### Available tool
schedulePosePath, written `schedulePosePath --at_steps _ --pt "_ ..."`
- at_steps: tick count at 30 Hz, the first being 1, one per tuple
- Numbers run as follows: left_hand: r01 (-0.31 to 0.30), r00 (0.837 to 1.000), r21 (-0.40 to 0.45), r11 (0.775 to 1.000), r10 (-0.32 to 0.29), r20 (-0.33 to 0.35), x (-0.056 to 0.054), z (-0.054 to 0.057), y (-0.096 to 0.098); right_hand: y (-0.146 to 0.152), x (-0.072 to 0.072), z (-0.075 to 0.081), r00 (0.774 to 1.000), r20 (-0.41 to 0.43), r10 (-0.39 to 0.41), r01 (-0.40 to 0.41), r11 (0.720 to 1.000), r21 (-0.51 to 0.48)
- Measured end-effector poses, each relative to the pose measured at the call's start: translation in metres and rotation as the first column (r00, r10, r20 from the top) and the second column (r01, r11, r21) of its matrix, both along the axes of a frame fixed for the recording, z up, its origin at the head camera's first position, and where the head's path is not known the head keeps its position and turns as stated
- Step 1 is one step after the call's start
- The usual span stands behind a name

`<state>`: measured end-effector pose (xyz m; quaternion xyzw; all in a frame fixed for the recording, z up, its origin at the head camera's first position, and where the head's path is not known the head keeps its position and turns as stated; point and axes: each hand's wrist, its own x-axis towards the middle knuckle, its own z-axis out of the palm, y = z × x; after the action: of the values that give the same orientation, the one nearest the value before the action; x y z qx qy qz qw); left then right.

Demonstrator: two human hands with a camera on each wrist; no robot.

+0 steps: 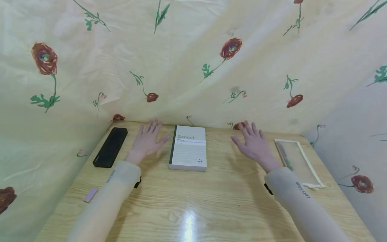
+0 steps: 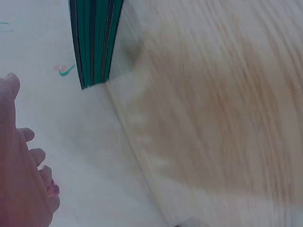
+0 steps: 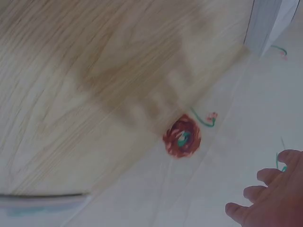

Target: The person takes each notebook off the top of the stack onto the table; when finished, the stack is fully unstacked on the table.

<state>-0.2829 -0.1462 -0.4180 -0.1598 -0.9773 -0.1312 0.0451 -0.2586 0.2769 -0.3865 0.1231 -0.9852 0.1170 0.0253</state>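
Between the two hands lies a thick notebook (image 1: 190, 151) with a white cover marked "Gambit" and a dark spine on its left side. My left hand (image 1: 148, 139), fingers spread and palm down, hovers over the table between a black oblong case (image 1: 110, 148) and the notebook, holding nothing. In the left wrist view its fingers show at the left edge, apart from the notebook's green-striped spine (image 2: 97, 42). To the notebook's right, my right hand (image 1: 252, 143) is likewise spread and raised above the wood, holding nothing. Its fingers appear at the lower right of the right wrist view.
A translucent pouch with a white border (image 1: 299, 163) lies at the table's right, with pen-like items inside. A small pinkish-purple block (image 1: 91, 195) sits near the left sleeve. Flower-patterned cloth (image 1: 181, 67) hangs behind and beside the wooden table (image 1: 211, 208).
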Motion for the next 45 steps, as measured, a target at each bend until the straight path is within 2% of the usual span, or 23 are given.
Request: schedulePosePath --at_steps 8,11,18,22,27,33,41,45 --pt "0.015 1.0 0.032 0.999 -0.016 0.02 0.003 -0.016 0.021 -0.036 -0.003 -0.016 0.999 -0.006 0.048 -0.048 0.999 0.009" --pt "0.019 0.999 0.077 0.997 -0.022 0.032 0.007 -0.02 0.031 -0.047 -0.003 -0.027 0.999 -0.007 0.048 -0.048 0.999 0.006" --pt "-0.067 0.996 0.228 0.971 0.052 0.069 0.013 -0.028 0.048 -0.079 0.0 -0.047 0.999 0.009 0.045 -0.045 0.999 -0.02" --pt "-0.102 0.991 0.253 0.962 0.075 0.111 0.013 -0.032 0.051 -0.09 0.003 -0.055 0.998 0.014 0.059 -0.058 0.997 -0.043" --pt "-0.108 0.987 0.276 0.955 0.07 0.142 0.013 -0.039 0.053 -0.098 0.004 -0.065 0.998 0.048 0.047 -0.042 0.995 -0.09" --pt "-0.113 0.987 0.308 0.945 0.071 0.145 0.016 -0.042 0.055 -0.109 0.006 -0.072 0.991 0.132 0.025 0.007 0.972 -0.234" --pt "-0.161 0.984 0.402 0.901 0.113 0.138 0.019 -0.041 0.06 -0.119 0.008 -0.073 0.994 0.099 0.04 -0.006 0.947 -0.321" --pt "-0.181 0.98 0.445 0.877 0.123 0.158 0.019 -0.041 0.061 -0.12 0.009 -0.074 0.992 0.124 0.036 0.011 0.933 -0.359"
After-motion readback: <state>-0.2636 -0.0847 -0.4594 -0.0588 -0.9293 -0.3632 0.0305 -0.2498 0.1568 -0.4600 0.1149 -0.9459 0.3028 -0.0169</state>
